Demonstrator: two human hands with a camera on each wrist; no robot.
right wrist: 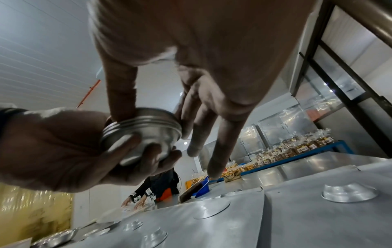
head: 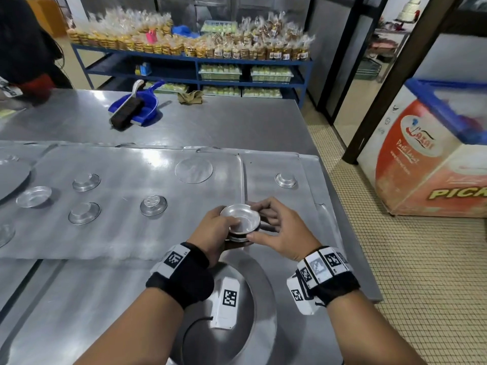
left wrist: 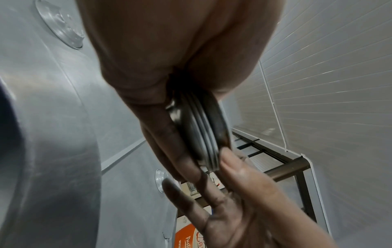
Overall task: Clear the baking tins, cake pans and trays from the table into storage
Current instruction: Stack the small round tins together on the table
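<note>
Fingers (right wrist: pixel 148 156) of the left hand (head: pixel 210 227) curl under a small nested stack of tins (head: pixel 240 222), cupping its base, while the right hand (head: pixel 282 233) pinches the rim of the stack between thumb and fingertips; its outer two fingers point free. The stack is held in the air at the lower middle of the head view, above the metal trays (head: pixel 131 227) on the steel table (head: pixel 224 122). More loose tins lie on the trays — one upside down at the right (head: pixel 286 179), several at the left (head: pixel 84 213). The step in hand looks like seating the top tin into the stack: to do it well, keep the rims level and concentric, press down evenly so nothing wedges askew, and let the left palm carry the weight. A tilted tin could jam or slip off — the thin metal is probably slick. Then the right hand would be free for the upside-down tin.
</note>
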